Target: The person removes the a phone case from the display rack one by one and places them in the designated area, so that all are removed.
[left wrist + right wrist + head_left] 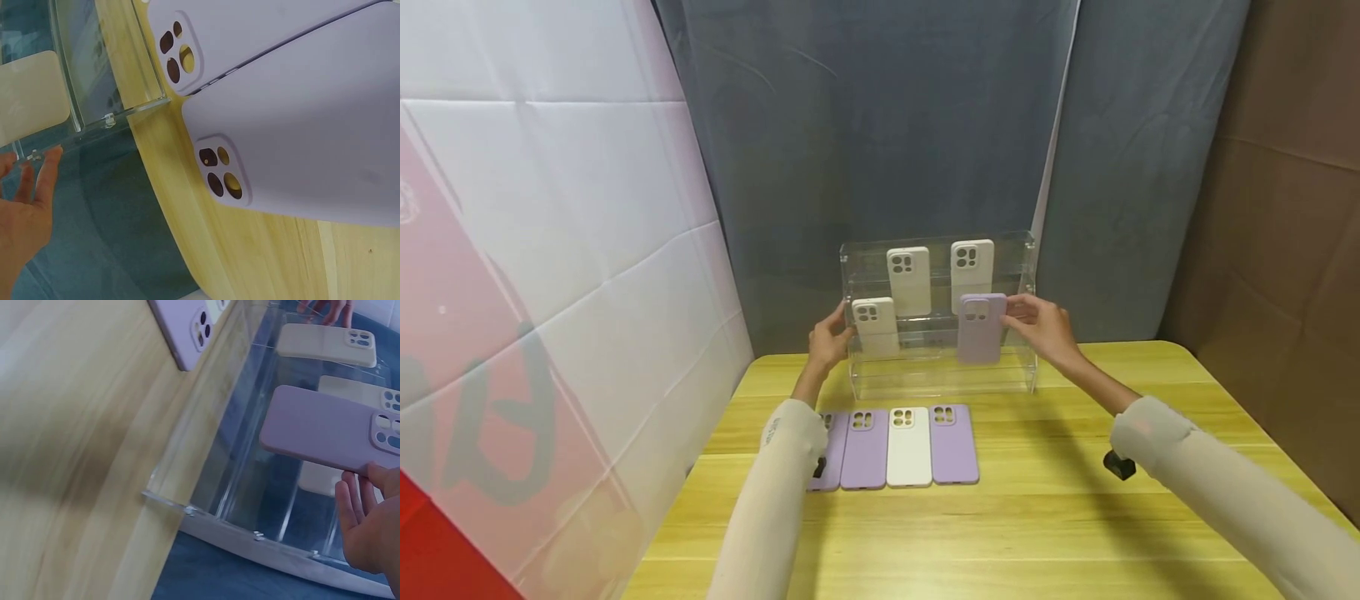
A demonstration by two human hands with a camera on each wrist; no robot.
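My right hand [1043, 327] pinches a purple phone case [980, 333] by its side edge, upright at the right of a clear acrylic display stand [940, 387]. The right wrist view shows the thumb [382, 478] on the case's edge, with other fingers below. My left hand [829, 337] touches the stand's left side with extended fingers [49, 172]. Three white phone cases stand on the tiers: an upper left case [910, 287], an upper right case [972, 271] and a lower left case [876, 325]. Whether the purple case rests on its tier is unclear.
In front of the stand lies a row of cases: a white case [909, 454] between purple cases [955, 450], the leftmost partly hidden by my left sleeve [790, 467]. The wooden table [1037, 525] ends just behind the stand, before a grey curtain [925, 125].
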